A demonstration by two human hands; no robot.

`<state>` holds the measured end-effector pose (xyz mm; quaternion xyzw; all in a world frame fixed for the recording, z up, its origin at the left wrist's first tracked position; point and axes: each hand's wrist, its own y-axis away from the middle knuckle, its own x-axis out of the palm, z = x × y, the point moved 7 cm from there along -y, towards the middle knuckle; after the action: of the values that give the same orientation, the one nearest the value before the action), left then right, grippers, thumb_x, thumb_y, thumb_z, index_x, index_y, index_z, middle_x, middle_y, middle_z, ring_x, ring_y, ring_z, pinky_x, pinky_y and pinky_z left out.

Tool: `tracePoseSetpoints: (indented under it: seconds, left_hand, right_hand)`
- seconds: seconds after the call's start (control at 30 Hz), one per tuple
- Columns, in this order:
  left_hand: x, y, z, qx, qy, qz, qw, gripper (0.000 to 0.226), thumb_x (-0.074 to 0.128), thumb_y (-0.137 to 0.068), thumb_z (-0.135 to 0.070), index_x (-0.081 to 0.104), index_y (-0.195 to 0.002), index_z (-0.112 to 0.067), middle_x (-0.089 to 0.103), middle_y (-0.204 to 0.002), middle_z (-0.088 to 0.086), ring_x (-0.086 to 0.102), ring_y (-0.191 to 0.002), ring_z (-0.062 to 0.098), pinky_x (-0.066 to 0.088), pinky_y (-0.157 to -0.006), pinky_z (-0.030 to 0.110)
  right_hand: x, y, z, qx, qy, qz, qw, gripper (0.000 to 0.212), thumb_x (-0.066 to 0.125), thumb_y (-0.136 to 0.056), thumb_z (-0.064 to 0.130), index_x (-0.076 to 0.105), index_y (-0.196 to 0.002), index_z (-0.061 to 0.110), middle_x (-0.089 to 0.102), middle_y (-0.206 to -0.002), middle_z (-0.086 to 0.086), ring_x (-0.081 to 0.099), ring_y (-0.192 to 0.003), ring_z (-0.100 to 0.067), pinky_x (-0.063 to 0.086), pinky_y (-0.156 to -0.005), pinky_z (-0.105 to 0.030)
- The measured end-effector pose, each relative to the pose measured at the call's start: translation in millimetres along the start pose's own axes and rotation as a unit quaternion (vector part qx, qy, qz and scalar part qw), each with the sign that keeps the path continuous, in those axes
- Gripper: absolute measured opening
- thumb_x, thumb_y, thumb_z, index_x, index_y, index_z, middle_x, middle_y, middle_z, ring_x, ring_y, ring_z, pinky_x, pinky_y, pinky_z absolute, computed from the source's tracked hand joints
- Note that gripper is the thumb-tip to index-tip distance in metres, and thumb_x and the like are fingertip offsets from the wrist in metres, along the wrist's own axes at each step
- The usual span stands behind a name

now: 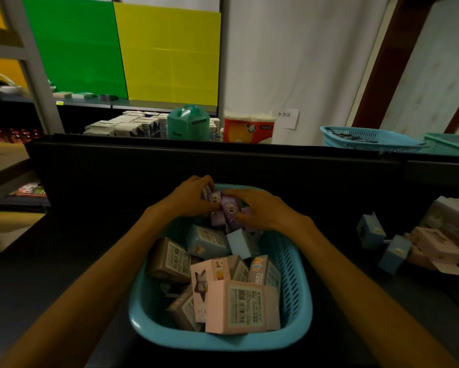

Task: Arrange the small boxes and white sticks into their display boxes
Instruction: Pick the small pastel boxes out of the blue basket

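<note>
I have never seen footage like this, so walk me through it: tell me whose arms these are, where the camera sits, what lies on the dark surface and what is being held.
There is no machine here. A person wears one wide-angle camera on the head, looking forward and down, so the two bare arms are the person's own. The left hand and right hand meet at the far end of a blue basket, fingers curled round a cluster of small purple boxes. The basket stands on a dark counter and is full of small boxes, blue, grey and pink; a pink box lies nearest the camera. To the right, outside the basket, lie two blue boxes and a pink display box.
</note>
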<state>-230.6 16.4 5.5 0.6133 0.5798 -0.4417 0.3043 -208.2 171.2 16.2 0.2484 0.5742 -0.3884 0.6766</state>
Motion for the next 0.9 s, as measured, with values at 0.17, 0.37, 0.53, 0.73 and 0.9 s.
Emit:
tracePoseSetpoints:
  seconds: [0.17, 0.37, 0.53, 0.73, 0.9]
  left_hand:
    - [10, 3, -5, 0.002, -0.036, 0.03, 0.999, 0.061, 0.068, -0.08, -0.04, 0.041, -0.134, -0.034, 0.029, -0.141, 0.009, 0.042, -0.122, 0.029, 0.043, -0.097, 0.037]
    - [6, 4, -12, -0.009, 0.023, 0.001, 1.0, 0.035, 0.059, -0.082, -0.053, 0.051, -0.11, -0.034, 0.039, -0.126, 0.008, 0.048, -0.11, 0.028, 0.046, -0.07, 0.027]
    - [5, 6, -19, -0.014, 0.022, -0.002, 1.0, 0.034, 0.062, -0.081, -0.051, 0.049, -0.106, -0.031, 0.034, -0.114, 0.0, 0.047, -0.099, 0.023, 0.049, -0.063, 0.026]
    - [1, 16, -14, -0.009, 0.076, 0.007, 0.997, 0.041, 0.067, -0.08, -0.042, 0.054, -0.116, -0.028, 0.056, -0.106, 0.001, 0.061, -0.089, 0.017, 0.057, -0.072, 0.031]
    - [-18, 28, -12, 0.006, 0.103, -0.074, 0.992, 0.043, 0.072, -0.079, -0.021, 0.055, -0.119, -0.024, 0.054, -0.111, 0.001, 0.054, -0.087, 0.01, 0.047, -0.059, 0.014]
  right_hand:
    - [-3, 7, -8, 0.025, -0.027, -0.03, 0.999, 0.052, 0.057, -0.086, 0.053, 0.034, -0.131, 0.045, 0.055, -0.122, 0.002, 0.053, -0.096, -0.013, 0.051, -0.085, -0.038]
    - [-7, 11, -12, 0.032, 0.013, -0.11, 0.993, 0.04, 0.052, -0.087, 0.056, 0.037, -0.117, 0.034, 0.06, -0.11, 0.002, 0.058, -0.088, -0.017, 0.052, -0.074, -0.04]
    - [-2, 13, -19, 0.038, 0.054, -0.079, 0.995, 0.05, 0.043, -0.092, 0.055, 0.026, -0.138, 0.046, 0.053, -0.119, -0.004, 0.056, -0.103, -0.024, 0.05, -0.082, -0.041]
    - [-5, 22, -17, 0.038, -0.018, -0.057, 0.997, 0.046, 0.055, -0.087, 0.047, 0.037, -0.129, 0.04, 0.049, -0.117, -0.004, 0.052, -0.104, -0.023, 0.048, -0.082, -0.04]
    - [-5, 27, -15, 0.049, -0.054, -0.101, 0.992, 0.038, 0.062, -0.084, 0.046, 0.041, -0.114, 0.036, 0.052, -0.111, -0.002, 0.055, -0.098, -0.021, 0.051, -0.076, -0.037]
